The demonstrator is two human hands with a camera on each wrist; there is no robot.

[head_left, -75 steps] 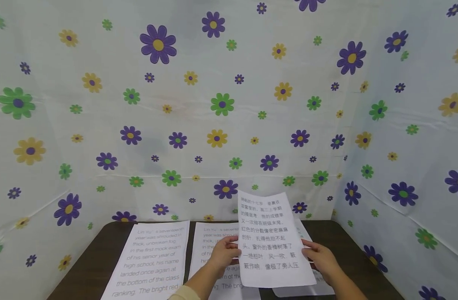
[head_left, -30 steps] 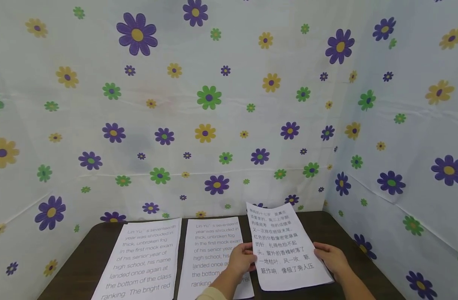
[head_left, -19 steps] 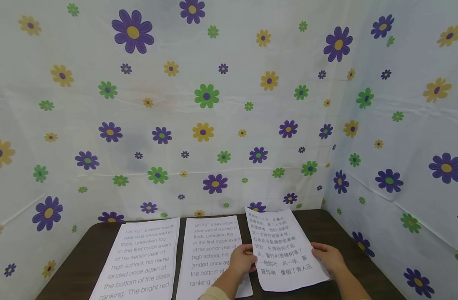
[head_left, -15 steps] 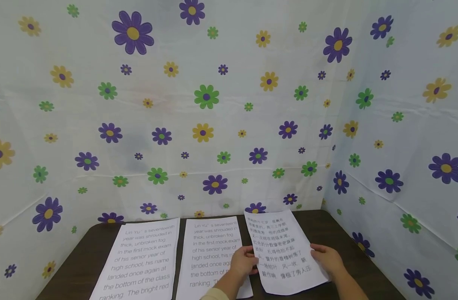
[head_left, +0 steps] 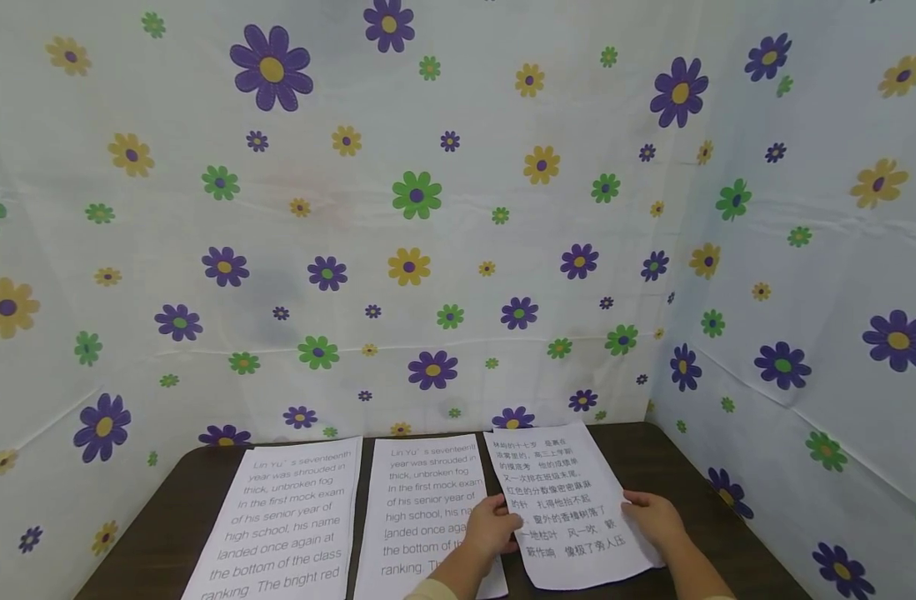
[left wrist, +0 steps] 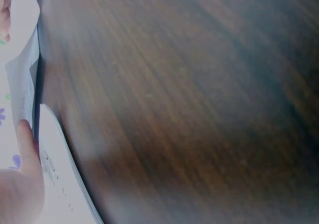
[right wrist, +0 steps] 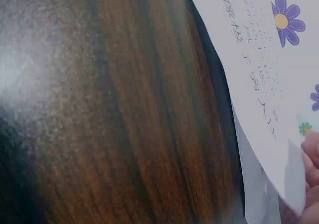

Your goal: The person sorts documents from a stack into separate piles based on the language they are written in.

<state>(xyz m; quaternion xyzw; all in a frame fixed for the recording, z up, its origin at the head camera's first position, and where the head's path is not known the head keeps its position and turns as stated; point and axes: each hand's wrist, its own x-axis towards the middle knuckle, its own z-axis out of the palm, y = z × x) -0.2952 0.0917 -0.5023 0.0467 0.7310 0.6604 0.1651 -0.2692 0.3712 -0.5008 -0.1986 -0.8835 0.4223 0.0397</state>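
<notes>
A white sheet of paper printed with Chinese text [head_left: 558, 492] lies low at the right of the table, its near edge slightly curved. My left hand [head_left: 489, 533] holds its left edge, thumb on top; the fingers underneath are mostly hidden. On its right edge, my right hand [head_left: 656, 525] pinches the paper between thumb and fingers. Under the sheet, the right wrist view shows another pale sheet [right wrist: 254, 179]. My left forearm covers part of the middle stack of English-printed paper [head_left: 423, 483]. The left hand [left wrist: 22, 194] also shows beside that stack in the left wrist view.
Another stack of English-printed paper [head_left: 285, 517] lies at the left of the dark wooden table [head_left: 202, 492]. A white flower-patterned cloth [head_left: 458, 242] hangs behind and along both sides of the table. Dark tabletop shows between the stacks and at the right.
Both hands have lowered the Chinese-printed sheet from a raised, upright position and tilted it flatter at the right, covering the pale sheet beneath. The middle stack is more exposed. The head view shifted slightly.
</notes>
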